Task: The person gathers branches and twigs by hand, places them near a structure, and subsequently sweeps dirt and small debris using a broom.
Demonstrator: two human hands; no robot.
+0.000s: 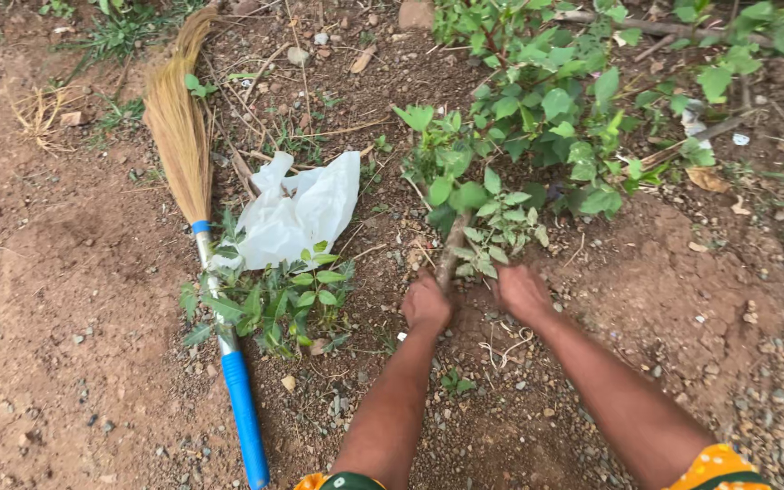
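The left hand (426,304) is closed on the woody stem (451,254) and the right hand (521,292) rests curled beside it — better to grip low, near the soil (592,272).

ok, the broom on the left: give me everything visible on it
The broom lies flat on the bare red soil, running from the top of the view down to the bottom edge. Its head is a tapering bundle of dry straw-coloured grass, bound with a blue band to a silvery shaft that ends in a blue grip. A small leafy weed overlaps the shaft; a crumpled white plastic bag lies beside it. Neither hand touches it.
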